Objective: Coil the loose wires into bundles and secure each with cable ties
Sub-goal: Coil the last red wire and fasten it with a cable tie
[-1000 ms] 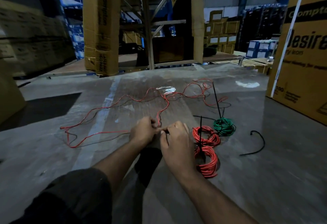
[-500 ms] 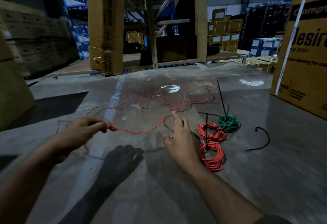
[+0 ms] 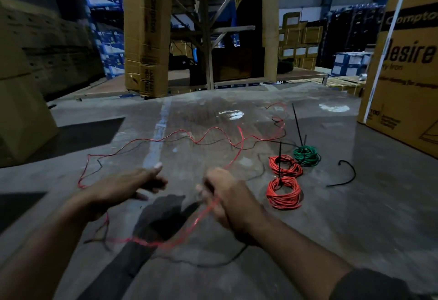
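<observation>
A long loose red wire (image 3: 213, 131) snakes across the grey surface (image 3: 355, 228), with a thin black wire alongside it. My right hand (image 3: 227, 195) grips the red wire, which runs from its fist up to the far side. A slack loop hangs down between my hands. My left hand (image 3: 128, 186) holds the wire's other stretch, thumb raised; its grip is partly hidden. To the right lie two red coils (image 3: 285, 165) (image 3: 283, 194) and a green coil (image 3: 307, 155), each with a black cable tie through it.
A loose curved black cable tie (image 3: 343, 176) lies right of the coils. A large cardboard box (image 3: 407, 74) stands at the right edge, another box (image 3: 21, 110) at the left. A tall carton (image 3: 144, 39) and racking stand behind.
My hands drew apart along the red wire, then came back together near me. A slack loop of wire now hangs between them, and the far wire has been pulled closer.
</observation>
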Demonstrator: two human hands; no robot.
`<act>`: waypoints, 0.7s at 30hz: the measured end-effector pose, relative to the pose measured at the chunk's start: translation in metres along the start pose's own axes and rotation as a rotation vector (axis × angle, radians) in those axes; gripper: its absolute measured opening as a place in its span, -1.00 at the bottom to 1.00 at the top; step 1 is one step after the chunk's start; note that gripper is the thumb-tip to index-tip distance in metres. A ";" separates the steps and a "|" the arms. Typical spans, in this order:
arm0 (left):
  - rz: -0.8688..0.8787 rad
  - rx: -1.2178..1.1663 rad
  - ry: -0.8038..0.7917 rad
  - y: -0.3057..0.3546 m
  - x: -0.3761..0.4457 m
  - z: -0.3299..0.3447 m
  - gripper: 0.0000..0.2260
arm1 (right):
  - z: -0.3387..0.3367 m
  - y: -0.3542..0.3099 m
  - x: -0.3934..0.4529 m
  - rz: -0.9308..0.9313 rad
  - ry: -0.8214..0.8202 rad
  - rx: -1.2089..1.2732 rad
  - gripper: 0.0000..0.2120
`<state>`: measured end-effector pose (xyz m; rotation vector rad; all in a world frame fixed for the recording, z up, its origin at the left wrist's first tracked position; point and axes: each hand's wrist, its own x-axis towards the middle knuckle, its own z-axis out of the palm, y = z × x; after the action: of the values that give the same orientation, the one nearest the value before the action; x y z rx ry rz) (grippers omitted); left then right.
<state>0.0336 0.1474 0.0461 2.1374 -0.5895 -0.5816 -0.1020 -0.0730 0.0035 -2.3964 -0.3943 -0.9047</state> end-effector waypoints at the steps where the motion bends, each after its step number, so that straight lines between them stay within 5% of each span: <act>1: 0.040 0.001 0.034 0.014 -0.002 0.009 -0.52 | 0.003 -0.011 -0.004 -0.125 -0.074 -0.017 -0.86; 6: 0.020 -0.374 -0.062 0.063 0.003 0.053 -0.43 | 0.024 -0.032 -0.010 -0.455 -0.370 -0.078 -0.77; 11: -0.002 -0.322 -0.176 0.076 0.021 0.078 -0.60 | 0.020 -0.022 -0.012 -0.448 -0.379 -0.040 -0.77; 21: 0.011 -0.275 -0.259 0.098 0.052 0.098 -0.60 | 0.022 -0.020 -0.013 -0.448 -0.379 -0.012 -0.78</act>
<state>-0.0035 0.0047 0.0601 1.8132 -0.6212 -0.8887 -0.1086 -0.0451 -0.0111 -2.5352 -1.1053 -0.6204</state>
